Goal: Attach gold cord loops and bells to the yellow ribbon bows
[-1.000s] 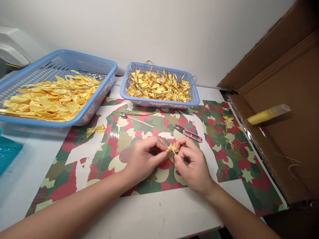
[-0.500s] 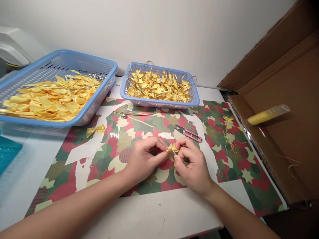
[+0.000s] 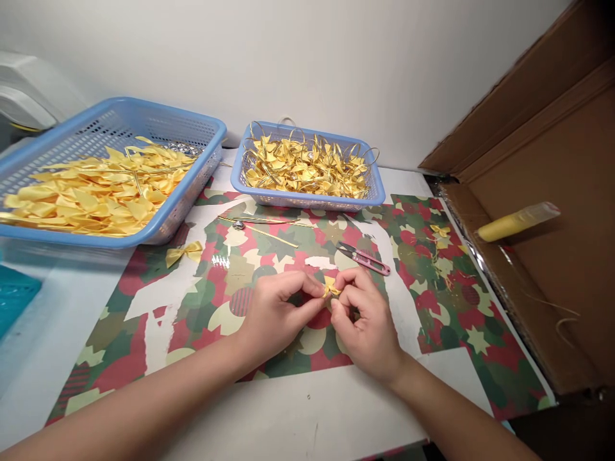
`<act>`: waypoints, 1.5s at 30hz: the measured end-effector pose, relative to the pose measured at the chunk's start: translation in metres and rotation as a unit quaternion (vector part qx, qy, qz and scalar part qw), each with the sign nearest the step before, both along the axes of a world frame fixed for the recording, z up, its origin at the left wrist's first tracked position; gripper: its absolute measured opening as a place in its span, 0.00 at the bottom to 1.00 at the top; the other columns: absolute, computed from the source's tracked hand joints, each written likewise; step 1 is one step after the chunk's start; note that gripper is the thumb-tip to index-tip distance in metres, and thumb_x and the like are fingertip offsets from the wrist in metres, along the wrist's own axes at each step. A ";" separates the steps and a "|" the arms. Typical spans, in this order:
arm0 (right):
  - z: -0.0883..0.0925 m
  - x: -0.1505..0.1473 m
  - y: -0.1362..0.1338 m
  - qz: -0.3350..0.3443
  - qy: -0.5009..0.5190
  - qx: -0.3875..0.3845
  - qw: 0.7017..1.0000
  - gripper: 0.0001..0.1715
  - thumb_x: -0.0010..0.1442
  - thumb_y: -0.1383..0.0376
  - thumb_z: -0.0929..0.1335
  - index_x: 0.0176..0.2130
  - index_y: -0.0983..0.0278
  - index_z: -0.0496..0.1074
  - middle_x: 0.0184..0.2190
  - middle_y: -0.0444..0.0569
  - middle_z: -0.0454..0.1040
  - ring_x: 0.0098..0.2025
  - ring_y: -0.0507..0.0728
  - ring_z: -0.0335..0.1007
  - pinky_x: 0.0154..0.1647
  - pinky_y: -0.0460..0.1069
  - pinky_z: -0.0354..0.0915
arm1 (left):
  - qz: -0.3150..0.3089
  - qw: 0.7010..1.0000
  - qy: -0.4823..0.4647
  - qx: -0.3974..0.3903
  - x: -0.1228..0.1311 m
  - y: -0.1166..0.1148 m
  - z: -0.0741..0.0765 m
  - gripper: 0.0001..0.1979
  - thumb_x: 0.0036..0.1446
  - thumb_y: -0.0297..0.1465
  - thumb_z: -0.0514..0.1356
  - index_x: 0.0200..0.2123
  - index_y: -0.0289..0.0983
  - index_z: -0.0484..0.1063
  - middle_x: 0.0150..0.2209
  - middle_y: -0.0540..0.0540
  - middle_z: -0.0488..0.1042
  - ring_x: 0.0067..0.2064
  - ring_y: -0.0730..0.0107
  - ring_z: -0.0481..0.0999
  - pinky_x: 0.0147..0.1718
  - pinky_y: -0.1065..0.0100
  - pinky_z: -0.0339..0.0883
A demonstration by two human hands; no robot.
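Between my two hands, above the patterned paper, is a small yellow ribbon bow [image 3: 330,287]. My left hand [image 3: 281,314] pinches its left side between thumb and forefinger. On its right side, the fingertips of my right hand [image 3: 368,320] are closed on the bow, and they partly hide it. Just beyond my right hand lie pink-handled thread snips [image 3: 365,258]. Gold cords [image 3: 269,234] and a small silver bell [image 3: 239,225] rest farther back. Another yellow bow [image 3: 184,254] lies by itself to the left.
A large blue basket [image 3: 158,221] of yellow bows, with silver bells at its back, stands at left. Behind the work area, a smaller blue basket [image 3: 307,200] holds bows with gold cord loops. Cardboard [image 3: 542,301] with a yellow tube [image 3: 519,221] borders the right. Patterned paper [image 3: 211,320] covers the table.
My right hand has shifted slightly left, closer to my left hand. The thin strand that showed at my right fingertips is now mostly hidden, and the bow has turned a little.
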State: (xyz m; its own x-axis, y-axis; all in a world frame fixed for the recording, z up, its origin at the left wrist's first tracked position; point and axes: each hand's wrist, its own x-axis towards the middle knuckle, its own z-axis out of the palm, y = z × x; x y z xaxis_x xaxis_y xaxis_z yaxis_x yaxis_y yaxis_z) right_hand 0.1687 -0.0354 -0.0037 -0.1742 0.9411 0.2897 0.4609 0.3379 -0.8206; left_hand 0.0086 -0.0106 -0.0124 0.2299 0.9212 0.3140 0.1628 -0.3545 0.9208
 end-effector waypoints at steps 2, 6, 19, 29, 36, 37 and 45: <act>0.001 0.000 0.000 0.005 -0.010 0.007 1.000 0.16 0.58 0.76 0.61 0.24 0.62 0.52 0.35 0.48 0.62 0.37 0.54 0.62 0.36 0.50 0.60 | 0.003 1.000 0.007 0.027 0.000 0.000 0.001 0.08 0.52 0.19 0.63 0.25 0.36 0.73 0.25 0.50 0.79 0.26 0.73 0.78 0.27 0.73 0.72; 0.004 0.001 -0.002 0.008 -0.037 0.019 0.999 0.15 0.60 0.75 0.61 0.25 0.62 0.54 0.35 0.48 0.62 0.39 0.56 0.62 0.40 0.53 0.61 | 0.011 0.998 0.020 0.064 -0.001 -0.001 0.001 0.09 0.51 0.18 0.62 0.25 0.36 0.73 0.25 0.50 0.79 0.26 0.73 0.78 0.27 0.72 0.72; 0.000 0.002 0.001 0.008 0.044 -0.117 0.992 0.16 0.67 0.63 0.61 0.27 0.61 0.61 0.18 0.38 0.56 0.18 0.48 0.55 0.20 0.45 0.52 | 0.049 0.991 0.021 0.119 -0.002 0.001 -0.002 0.09 0.52 0.17 0.62 0.31 0.38 0.72 0.29 0.51 0.76 0.33 0.72 0.75 0.34 0.69 0.72; 0.000 0.005 0.001 0.025 0.056 -0.135 0.989 0.13 0.68 0.62 0.60 0.31 0.60 0.61 0.20 0.37 0.56 0.18 0.48 0.55 0.19 0.45 0.53 | 0.056 0.989 0.039 0.131 -0.003 0.001 -0.004 0.09 0.53 0.19 0.61 0.32 0.40 0.73 0.49 0.43 0.78 0.47 0.61 0.75 0.46 0.57 0.72; 0.000 0.010 0.000 0.051 0.064 -0.155 0.984 0.09 0.68 0.64 0.59 0.36 0.60 0.65 0.23 0.39 0.61 0.19 0.48 0.56 0.20 0.45 0.56 | 0.048 0.991 -0.004 0.122 -0.004 0.003 -0.001 0.10 0.53 0.18 0.62 0.31 0.40 0.76 0.33 0.48 0.81 0.35 0.68 0.79 0.37 0.65 0.75; -0.001 0.010 0.000 0.052 0.066 -0.157 0.984 0.09 0.68 0.64 0.60 0.36 0.60 0.65 0.24 0.39 0.61 0.20 0.48 0.56 0.20 0.45 0.56 | 0.045 0.992 -0.007 0.121 -0.004 0.003 -0.001 0.10 0.53 0.18 0.63 0.31 0.40 0.76 0.31 0.49 0.81 0.34 0.69 0.78 0.36 0.66 0.75; -0.002 0.009 -0.002 0.029 0.096 -0.176 0.979 0.11 0.67 0.63 0.61 0.32 0.61 0.67 0.23 0.40 0.60 0.20 0.48 0.56 0.19 0.45 0.55 | 0.037 0.990 -0.004 0.137 -0.005 0.002 0.001 0.09 0.54 0.18 0.62 0.31 0.39 0.76 0.27 0.49 0.79 0.30 0.72 0.77 0.29 0.70 0.74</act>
